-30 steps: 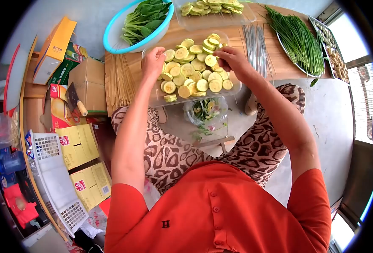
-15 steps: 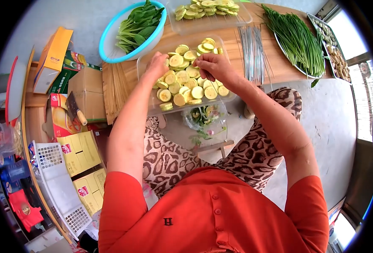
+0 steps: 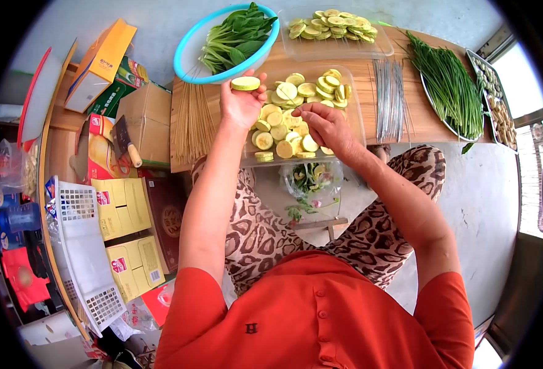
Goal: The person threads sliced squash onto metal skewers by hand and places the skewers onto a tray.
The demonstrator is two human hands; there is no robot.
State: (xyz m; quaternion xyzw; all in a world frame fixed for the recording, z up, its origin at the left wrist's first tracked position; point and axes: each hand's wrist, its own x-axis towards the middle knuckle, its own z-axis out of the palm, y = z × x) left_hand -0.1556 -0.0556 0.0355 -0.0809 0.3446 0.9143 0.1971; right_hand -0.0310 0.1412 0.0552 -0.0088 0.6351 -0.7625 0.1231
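Note:
My left hand (image 3: 240, 106) is turned palm up above the left side of a clear plastic tray (image 3: 358, 123), its fingers closed on a round zucchini slice (image 3: 245, 83). My right hand (image 3: 325, 126) is over the middle of the tray, thumb and fingers pinched on a thin metal skewer that shows only faintly. Beneath both hands, many pale green zucchini slices (image 3: 279, 132) lie heaped in the tray. Metal skewers (image 3: 389, 101) are laid out just right of it, and wooden sticks (image 3: 192, 123) lie to its left.
A blue-rimmed basin (image 3: 188, 75) of leafy greens stands back left. Behind the work tray is another tray (image 3: 385, 49) with skewered slices. Chives (image 3: 449, 86) and a tray of small pieces (image 3: 502, 117) lie right. Boxes (image 3: 148, 126) and a knife (image 3: 127, 141) are left; a plastic bag (image 3: 311, 178) hangs below.
My left hand has come up out of the tray with a zucchini slice and turned palm up. My right hand stays pinched over the slices. The whole view has shifted slightly.

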